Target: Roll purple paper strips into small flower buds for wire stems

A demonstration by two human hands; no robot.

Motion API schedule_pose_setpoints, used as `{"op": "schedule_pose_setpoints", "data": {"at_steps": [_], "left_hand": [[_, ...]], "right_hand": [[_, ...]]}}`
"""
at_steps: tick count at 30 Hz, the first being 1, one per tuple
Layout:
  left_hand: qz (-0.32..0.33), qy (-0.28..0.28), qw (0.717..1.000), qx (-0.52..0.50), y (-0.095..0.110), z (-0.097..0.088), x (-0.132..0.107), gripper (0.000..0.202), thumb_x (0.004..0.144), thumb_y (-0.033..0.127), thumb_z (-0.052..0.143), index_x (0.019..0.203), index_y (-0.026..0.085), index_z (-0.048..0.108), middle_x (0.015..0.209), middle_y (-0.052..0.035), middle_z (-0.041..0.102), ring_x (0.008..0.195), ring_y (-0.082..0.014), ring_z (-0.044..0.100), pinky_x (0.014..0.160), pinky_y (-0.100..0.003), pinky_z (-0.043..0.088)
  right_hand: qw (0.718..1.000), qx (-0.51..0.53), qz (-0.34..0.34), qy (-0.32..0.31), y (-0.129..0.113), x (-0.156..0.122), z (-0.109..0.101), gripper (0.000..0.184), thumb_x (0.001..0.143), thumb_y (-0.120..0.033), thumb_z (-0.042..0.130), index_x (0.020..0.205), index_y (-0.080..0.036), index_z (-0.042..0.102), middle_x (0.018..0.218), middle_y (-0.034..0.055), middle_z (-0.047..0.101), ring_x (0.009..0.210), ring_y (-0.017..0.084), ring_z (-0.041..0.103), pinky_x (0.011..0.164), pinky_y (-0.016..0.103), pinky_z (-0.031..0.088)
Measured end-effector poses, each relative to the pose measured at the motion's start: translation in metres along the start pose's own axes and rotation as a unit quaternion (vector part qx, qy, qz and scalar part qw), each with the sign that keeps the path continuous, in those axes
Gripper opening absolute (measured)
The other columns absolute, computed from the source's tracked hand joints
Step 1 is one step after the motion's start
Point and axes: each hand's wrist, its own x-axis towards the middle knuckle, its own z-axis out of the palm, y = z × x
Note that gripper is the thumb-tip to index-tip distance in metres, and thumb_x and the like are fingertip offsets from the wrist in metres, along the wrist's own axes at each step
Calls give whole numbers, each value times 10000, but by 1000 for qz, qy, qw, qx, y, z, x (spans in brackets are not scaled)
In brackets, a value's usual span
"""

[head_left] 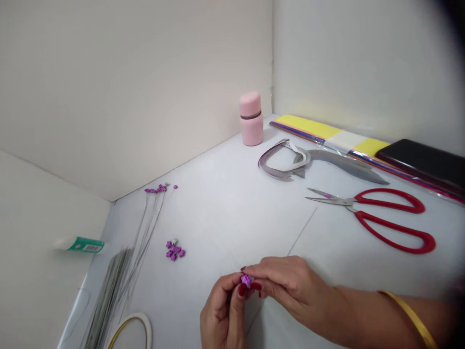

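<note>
- Both our hands are closed at the fingertips on one small purple star (246, 280), pinched between them above the bench (221, 208).
- Our left hand (220, 312) grips it with thumb and forefinger, the thumb's red nail against its lower side.
- Our right hand (296, 283) grips it from the other side, forefinger above and thumb below; we wear a yellow bangle (407, 312) on that arm.
- Just beyond our right hand a single thin wire (303, 230) slants away.
- Beyond and to the right of that hand lie red-handled scissors (348, 201), blades slightly apart, a purple scrap (328, 196) on one blade.
- Left of our left hand and a little further out, we see a loose cluster of purple stars (174, 252) with a pale one among them.
- Further off on that side are stars on wire stems (158, 189); nearer, a bundle of grey wires (109, 295), and a tape roll (148, 329) cut by the frame.
- Farthest left of our hands is a green-and-white tube (87, 245).
- Well beyond our hands stand a pink bottle (252, 131), curled strips (272, 167), a yellow-topped paper pack (308, 127) and a dark flat object (425, 162).
</note>
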Motion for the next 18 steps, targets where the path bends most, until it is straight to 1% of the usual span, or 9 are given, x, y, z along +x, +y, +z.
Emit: {"op": "schedule_pose_setpoints", "data": {"at_steps": [3, 6, 8, 11, 13, 15, 16, 18], "left_hand": [[-38, 15, 999, -32, 3, 3, -1, 165, 656, 353, 694, 698, 194, 711, 584, 9, 695, 539, -110, 621, 548, -152, 500], [-69, 49, 996, -28, 3, 5, -4, 162, 614, 341, 730, 673, 192, 717, 565, 14, 697, 513, -101, 618, 538, -143, 499], [-83, 50, 995, -25, 3, 6, -4, 182, 612, 351, 731, 665, 178, 714, 549, 6, 691, 504, -106, 611, 529, -153, 500], [-109, 9, 992, -68, 3, 5, -2, 228, 628, 383, 719, 670, 159, 705, 519, -6, 674, 494, -93, 584, 508, -143, 481], [-138, -21, 983, -121, 2, 4, 1, 251, 621, 396, 727, 666, 150, 699, 518, -11, 673, 490, -81, 577, 506, -135, 472], [-164, -37, 973, -156, 1, 3, 3, 260, 614, 393, 737, 659, 141, 692, 522, -16, 676, 486, -75, 580, 506, -136, 471], [-169, -43, 971, -163, 0, 3, 4, 262, 617, 390, 737, 657, 135, 691, 526, -21, 679, 483, -75, 581, 501, -135, 469], [-159, -47, 974, -155, -2, 3, 3, 267, 640, 392, 719, 662, 127, 689, 528, -33, 682, 472, -76, 577, 483, -136, 463]], "right_hand": [[1000, 10, 14, 7, 1, 0, 1, 195, 895, -165, 422, 944, -175, 611, 747, -1, 656, 658, 77, 593, 645, 148, 455], [999, 13, 31, 14, 0, 0, 1, 185, 881, -156, 429, 903, -163, 613, 698, -4, 649, 611, 75, 590, 603, 146, 456], [999, 21, 39, 14, -1, 0, 1, 178, 874, -153, 434, 885, -160, 611, 701, -1, 654, 611, 76, 598, 597, 144, 459], [998, 41, 44, -3, -2, 1, -1, 159, 863, -139, 453, 901, -164, 606, 730, -3, 665, 645, 73, 613, 625, 135, 464], [998, 46, 40, -11, -1, 1, -1, 166, 865, -132, 451, 917, -170, 604, 746, -5, 669, 665, 71, 618, 645, 134, 465], [999, 40, 30, -11, 0, 2, -1, 177, 876, -144, 434, 916, -171, 605, 741, -3, 672, 660, 73, 619, 646, 141, 468], [999, 36, 27, -11, 0, 2, -1, 183, 882, -154, 426, 915, -172, 605, 736, -2, 673, 657, 76, 620, 646, 147, 470], [999, 30, 22, -11, 2, 2, -1, 188, 888, -175, 421, 909, -174, 608, 720, -2, 673, 642, 78, 618, 638, 153, 470]]}}
